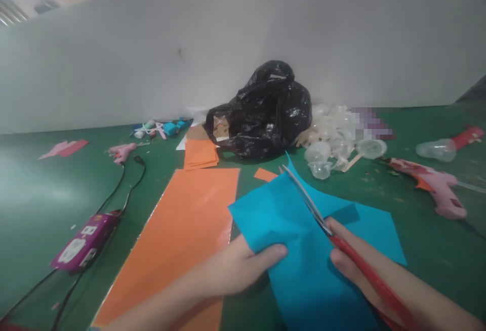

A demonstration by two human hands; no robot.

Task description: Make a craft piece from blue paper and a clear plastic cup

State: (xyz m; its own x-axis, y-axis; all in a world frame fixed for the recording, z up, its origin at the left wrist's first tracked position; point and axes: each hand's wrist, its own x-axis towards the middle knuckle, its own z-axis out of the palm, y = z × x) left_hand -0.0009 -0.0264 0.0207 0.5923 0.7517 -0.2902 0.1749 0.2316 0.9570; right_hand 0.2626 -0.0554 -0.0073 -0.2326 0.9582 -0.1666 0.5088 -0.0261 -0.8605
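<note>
The blue sheet point(304, 235) is up off the counter point(45, 189), pinched in the left hand point(243, 265), thumb on top. The right hand point(353, 265) has its fingers closed tight around the red handle of the scissors point(307, 202), with the blades lying across the sheet toward its pointed top corner. Can't tell how wide those blades stand or how far they've bitten; the angle hides it. The cutting looks part done: a stack of orange squares point(200, 154) sits toward the far edge of the counter, and a small orange scrap point(265, 174) lies just past the blue sheet. A long orange sheet point(170, 240) is left of the hands, running off the near edge. Beyond, a black bag point(261, 111), clear cups point(334, 143) and a pink glue gun point(436, 189). Next to the cups, a blurred patch can't be made out.
</note>
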